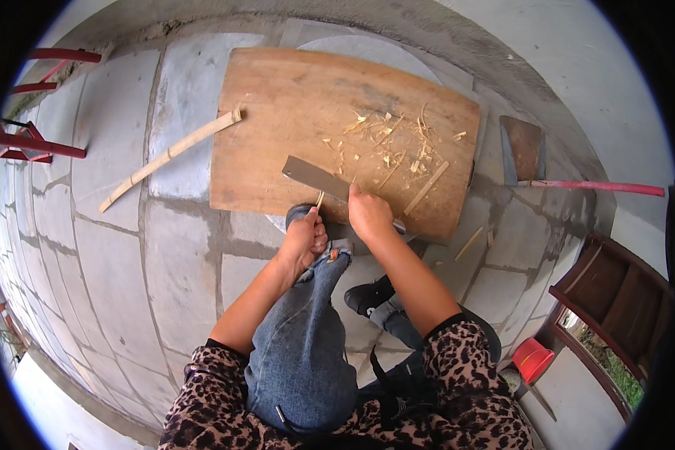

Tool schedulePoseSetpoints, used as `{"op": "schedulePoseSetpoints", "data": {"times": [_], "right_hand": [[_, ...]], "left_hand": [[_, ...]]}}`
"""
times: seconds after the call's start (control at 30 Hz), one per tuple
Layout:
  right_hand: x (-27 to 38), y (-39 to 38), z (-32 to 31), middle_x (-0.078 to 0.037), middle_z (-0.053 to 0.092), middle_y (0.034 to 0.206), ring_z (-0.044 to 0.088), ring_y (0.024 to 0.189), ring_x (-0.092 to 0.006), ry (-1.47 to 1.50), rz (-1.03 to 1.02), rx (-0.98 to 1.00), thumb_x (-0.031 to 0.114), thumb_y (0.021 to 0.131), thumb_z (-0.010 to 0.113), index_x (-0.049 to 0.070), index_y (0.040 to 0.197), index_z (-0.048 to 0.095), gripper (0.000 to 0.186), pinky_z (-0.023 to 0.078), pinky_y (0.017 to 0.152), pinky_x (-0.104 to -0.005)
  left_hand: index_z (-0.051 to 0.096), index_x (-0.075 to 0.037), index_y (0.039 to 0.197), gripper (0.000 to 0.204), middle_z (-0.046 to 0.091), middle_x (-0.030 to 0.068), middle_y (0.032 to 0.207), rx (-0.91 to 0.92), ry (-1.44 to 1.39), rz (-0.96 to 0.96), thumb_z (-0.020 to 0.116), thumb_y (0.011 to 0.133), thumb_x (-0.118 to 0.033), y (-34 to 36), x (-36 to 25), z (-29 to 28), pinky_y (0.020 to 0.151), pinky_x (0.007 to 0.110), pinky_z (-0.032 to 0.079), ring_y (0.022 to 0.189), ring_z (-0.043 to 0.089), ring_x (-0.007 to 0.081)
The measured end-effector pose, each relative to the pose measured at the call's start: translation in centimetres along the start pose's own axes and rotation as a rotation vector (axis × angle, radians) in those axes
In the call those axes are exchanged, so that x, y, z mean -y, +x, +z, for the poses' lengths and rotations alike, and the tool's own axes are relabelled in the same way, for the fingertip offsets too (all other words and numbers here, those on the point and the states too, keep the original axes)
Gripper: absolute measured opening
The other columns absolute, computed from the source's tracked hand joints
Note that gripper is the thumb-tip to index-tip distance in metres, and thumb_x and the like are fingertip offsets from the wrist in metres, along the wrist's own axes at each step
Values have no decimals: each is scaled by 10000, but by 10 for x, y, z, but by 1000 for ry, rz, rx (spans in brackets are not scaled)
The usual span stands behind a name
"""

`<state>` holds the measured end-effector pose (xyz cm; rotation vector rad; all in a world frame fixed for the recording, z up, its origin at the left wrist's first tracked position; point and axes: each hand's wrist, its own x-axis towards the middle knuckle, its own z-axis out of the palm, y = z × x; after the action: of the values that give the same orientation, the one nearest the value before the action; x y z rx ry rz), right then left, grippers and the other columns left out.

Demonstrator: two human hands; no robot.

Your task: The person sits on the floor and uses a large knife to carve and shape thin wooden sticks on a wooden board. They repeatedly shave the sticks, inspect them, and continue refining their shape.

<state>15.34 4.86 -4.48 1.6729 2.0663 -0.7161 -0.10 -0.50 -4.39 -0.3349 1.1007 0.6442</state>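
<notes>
My left hand (305, 238) pinches a thin bamboo sliver (319, 199) at the near edge of a wooden board (292, 112). My right hand (369, 212) grips the handle of a broad cleaver (315, 178), whose flat blade lies across the board and points left, right beside the sliver. Shavings and splinters (390, 139) are scattered on the board's right half. A short split bamboo strip (426, 187) lies near the board's right edge. My raised knee in blue jeans (307, 315) sits between my forearms.
A long bamboo stick (169, 155) leans from the paved floor onto the board's left edge. A flat stone slab (523, 146) and a red pole (592, 186) lie at right. Red metal frames (34, 142) stand at left. A red scoop (534, 358) sits lower right.
</notes>
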Motion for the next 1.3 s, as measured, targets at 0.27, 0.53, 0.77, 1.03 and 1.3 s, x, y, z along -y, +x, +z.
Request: {"op": "schedulePoseSetpoints", "data": {"times": [0.27,0.53,0.77,1.03,1.3], "right_hand": [[2,-5,0,-188,673,784,681,748,-341,13,-95,19,118,865,458,-12,1002,498,193,546,622,-443],[-1,-8,2,-201,675,792,685,756,-333,-40,-95,-25,104,857,462,-21,999,516,197,554,633,-430],[-4,-7,-4,-209,677,836,682,793,-345,-1,-103,57,93,869,437,-29,1027,520,216,549,650,-444],[-20,8,12,-195,677,840,681,784,-341,70,13,17,96,868,435,-27,988,517,191,546,664,-447],[2,-15,-2,-195,676,792,681,744,-350,17,-137,48,105,854,450,-21,952,511,170,545,620,-453]], "left_hand": [[396,-145,771,307,269,-47,554,3,10,3,398,1007,-342,1,-2,1,373,231,145,426,208,76],[390,-145,765,308,258,-47,554,38,-39,14,390,1011,-331,0,-1,4,378,229,148,436,202,74],[389,-151,763,307,255,-47,559,-27,-9,-14,396,1009,-335,-4,-2,3,378,229,145,439,203,75],[399,-131,797,286,284,-38,576,62,-57,-56,378,1008,-321,-5,-7,7,376,230,163,430,207,80],[446,-110,866,244,314,-42,563,49,75,0,370,1007,-294,-2,-5,1,367,222,159,419,225,65]]}}
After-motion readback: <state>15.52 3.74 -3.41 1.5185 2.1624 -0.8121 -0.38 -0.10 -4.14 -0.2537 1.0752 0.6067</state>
